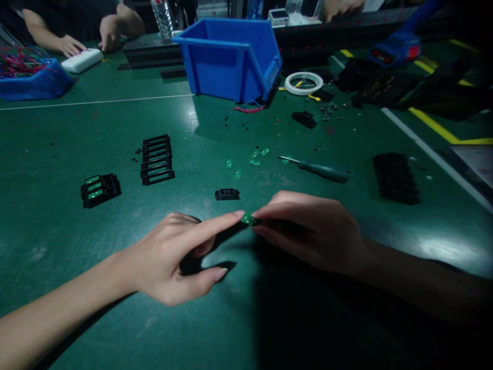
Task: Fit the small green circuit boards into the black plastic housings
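Between the thumb and fingers of my right hand (311,226) is a small green circuit board (247,219). My left hand (177,252) reaches in from the left with its index fingertip at the board's left end; its thumb is spread well away. Just beyond my hands a small black plastic housing (227,194) lies on the green table. Several loose circuit boards (254,154) are scattered behind it. A screwdriver (323,170) with a dark green handle rests to their right. At left sit black housings fitted with green boards (100,189).
A black slotted frame (157,159) lies at left, and a black block of parts (396,177) at right. Behind stand a blue bin (217,67), a tape roll (304,83), small screws and a blue power tool (396,49). Another person's hands (73,46) touch a white box (82,60).
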Motion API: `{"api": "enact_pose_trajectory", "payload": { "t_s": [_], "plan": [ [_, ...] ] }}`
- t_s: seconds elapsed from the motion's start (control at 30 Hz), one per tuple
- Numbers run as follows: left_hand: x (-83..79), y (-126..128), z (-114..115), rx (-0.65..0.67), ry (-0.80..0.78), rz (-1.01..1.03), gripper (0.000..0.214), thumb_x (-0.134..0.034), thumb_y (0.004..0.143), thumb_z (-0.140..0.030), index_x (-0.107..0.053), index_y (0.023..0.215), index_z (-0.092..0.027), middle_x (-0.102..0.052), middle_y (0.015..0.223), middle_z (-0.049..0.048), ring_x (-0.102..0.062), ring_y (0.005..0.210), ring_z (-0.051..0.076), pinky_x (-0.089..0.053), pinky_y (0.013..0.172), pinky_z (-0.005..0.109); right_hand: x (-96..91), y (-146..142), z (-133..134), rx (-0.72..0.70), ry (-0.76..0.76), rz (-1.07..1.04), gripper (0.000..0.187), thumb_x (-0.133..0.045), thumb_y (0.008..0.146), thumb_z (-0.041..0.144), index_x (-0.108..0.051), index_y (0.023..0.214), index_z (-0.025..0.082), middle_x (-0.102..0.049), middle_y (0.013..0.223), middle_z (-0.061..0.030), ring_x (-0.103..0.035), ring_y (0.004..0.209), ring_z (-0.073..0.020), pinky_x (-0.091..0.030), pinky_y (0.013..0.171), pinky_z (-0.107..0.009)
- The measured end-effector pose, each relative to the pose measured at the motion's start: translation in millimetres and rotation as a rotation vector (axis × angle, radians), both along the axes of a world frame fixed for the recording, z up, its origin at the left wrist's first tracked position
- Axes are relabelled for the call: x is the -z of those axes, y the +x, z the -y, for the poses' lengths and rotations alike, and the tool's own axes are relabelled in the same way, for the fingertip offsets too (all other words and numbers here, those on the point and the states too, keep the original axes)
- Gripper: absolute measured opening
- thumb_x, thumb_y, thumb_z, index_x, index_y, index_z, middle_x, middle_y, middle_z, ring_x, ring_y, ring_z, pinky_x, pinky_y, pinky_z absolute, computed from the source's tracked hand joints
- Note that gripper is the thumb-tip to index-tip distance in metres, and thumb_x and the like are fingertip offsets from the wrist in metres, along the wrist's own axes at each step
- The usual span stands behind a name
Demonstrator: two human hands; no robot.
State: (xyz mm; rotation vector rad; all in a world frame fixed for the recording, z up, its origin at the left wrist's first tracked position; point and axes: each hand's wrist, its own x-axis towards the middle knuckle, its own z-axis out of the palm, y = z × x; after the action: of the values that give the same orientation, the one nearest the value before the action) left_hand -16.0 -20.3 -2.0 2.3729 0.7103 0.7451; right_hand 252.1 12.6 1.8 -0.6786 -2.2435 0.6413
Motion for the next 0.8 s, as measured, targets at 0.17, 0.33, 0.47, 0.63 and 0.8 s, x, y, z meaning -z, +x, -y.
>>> {"api": "enact_pose_trajectory", "payload": {
  "t_s": [0.17,0.33,0.47,0.63,0.8],
  "plan": [
    [-1.1,-0.8,1.4,-0.001,-0.009,0.002,0.072,-0.064,0.088,-0.026,-0.037,0.152,-0.007,-0.056,0.067,-0.0049,-0.053,0.052,0.01,-0.041,0.051,0.024,0.2,0.7,1.0,-0.01,0.012,-0.02,0.015,-0.071,0.091,0.015,-0.069,0.105,0.018,-0.072,0.083,-0.0048,-0.065,0.068,-0.0131,-0.048,0.06,-0.024],
    [-2.6,-0.4,1.2,-0.007,-0.006,-0.018,0.072,-0.062,0.089,-0.027,-0.034,0.153,-0.01,-0.056,0.067,-0.0055,-0.053,0.052,0.01,-0.041,0.051,0.023,0.2,1.0,1.3,-0.01,0.019,-0.028,0.017,-0.071,0.091,0.016,-0.069,0.107,0.02,-0.073,0.085,-0.004,-0.066,0.069,-0.0135,-0.05,0.06,-0.025],
    [-3.3,0.2,0.8,-0.013,-0.013,-0.021,0.07,-0.061,0.09,-0.029,-0.034,0.153,-0.012,-0.055,0.065,-0.006,-0.053,0.051,0.01,-0.041,0.051,0.022,0.3,0.5,1.0,-0.014,0.031,-0.035,0.017,-0.07,0.092,0.017,-0.069,0.108,0.021,-0.073,0.084,-0.0037,-0.067,0.069,-0.0135,-0.05,0.059,-0.025],
    [-2.5,-0.2,1.0,-0.013,-0.018,-0.014,0.071,-0.063,0.089,-0.028,-0.036,0.152,-0.008,-0.056,0.067,-0.0049,-0.054,0.052,0.01,-0.041,0.05,0.024,0.0,0.0,1.3,-0.021,0.024,-0.022,0.017,-0.07,0.092,0.018,-0.069,0.109,0.022,-0.074,0.086,-0.0034,-0.067,0.07,-0.0139,-0.051,0.061,-0.025],
    [-1.3,-1.2,1.5,-0.006,-0.015,-0.005,0.072,-0.064,0.088,-0.025,-0.037,0.152,-0.006,-0.055,0.067,-0.005,-0.053,0.053,0.01,-0.041,0.05,0.025,-0.7,-0.6,0.9,0.002,-0.002,-0.023,0.013,-0.069,0.092,0.017,-0.071,0.104,0.018,-0.073,0.083,-0.0039,-0.065,0.068,-0.0122,-0.048,0.06,-0.024]
  ]
}}
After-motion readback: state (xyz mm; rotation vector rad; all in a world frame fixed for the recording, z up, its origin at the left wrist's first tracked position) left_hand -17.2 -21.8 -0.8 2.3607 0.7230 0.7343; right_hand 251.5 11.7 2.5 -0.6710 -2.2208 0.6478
